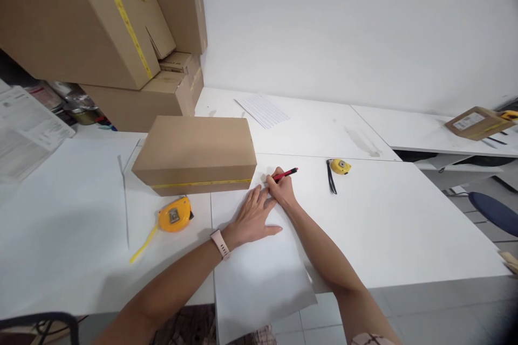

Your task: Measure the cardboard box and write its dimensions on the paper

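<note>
My left hand [253,215] lies flat with fingers spread on a white sheet of paper [259,275] that overhangs the table's front edge. A pink watch sits on that wrist. My right hand [281,187] is closed round a red pen [285,174], its tip down on the paper near the right end of a brown cardboard box [194,152]. The box carries a yellow tape band along its lower side. A yellow tape measure [174,215] lies left of my left hand, its blade pulled out toward me.
A second, smaller yellow tape measure [340,166] with a black strap lies right of the pen. Stacked cardboard boxes [101,27] fill the back left. A lined sheet [262,110] lies at the back. A parcel [475,122] rests on the far right desk. A blue stool [493,211] stands right.
</note>
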